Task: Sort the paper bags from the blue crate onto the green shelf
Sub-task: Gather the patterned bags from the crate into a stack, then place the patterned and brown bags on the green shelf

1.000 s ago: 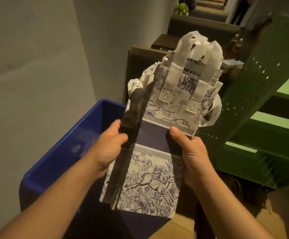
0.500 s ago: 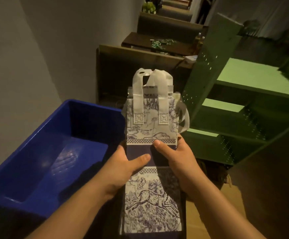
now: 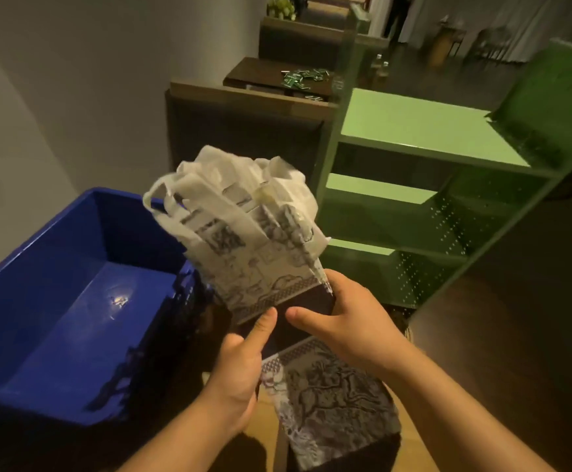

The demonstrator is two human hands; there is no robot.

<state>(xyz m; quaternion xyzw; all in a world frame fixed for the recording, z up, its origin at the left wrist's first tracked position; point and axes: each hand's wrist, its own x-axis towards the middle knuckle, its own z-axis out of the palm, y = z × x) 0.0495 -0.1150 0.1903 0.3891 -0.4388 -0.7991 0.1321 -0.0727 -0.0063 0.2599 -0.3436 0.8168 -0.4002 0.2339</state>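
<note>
1. Two bare forearms enter from the bottom edge; both hands meet at centre on a stack of paper bags (image 3: 277, 267), held in the air.
2. Left hand (image 3: 237, 373): fingers wrapped round the stack's left edge, thumb pressed up onto the dark band across the printed face.
3. Right hand (image 3: 349, 321): fingers curled behind the stack's right edge, thumb laid across the same dark band, its tip just beside the left thumb.
4. The bags are flat-folded, white with dark line-drawn animal and plant print. The lower end points at the camera; the upper end tilts away and to the left.
5. White ribbon handles (image 3: 230, 185) bunch loosely at the far end; motion blur there, so a count of the bags cannot be made.
6. Blue crate (image 3: 73, 301) left of the hands, open-topped; its bare floor shows a glare spot.
7. Green shelf (image 3: 424, 144) right of and beyond the bags: three pale boards visible, perforated side panels, nothing on the boards.
8. Dark wooden furniture (image 3: 243, 103) stands further back against the grey wall.
</note>
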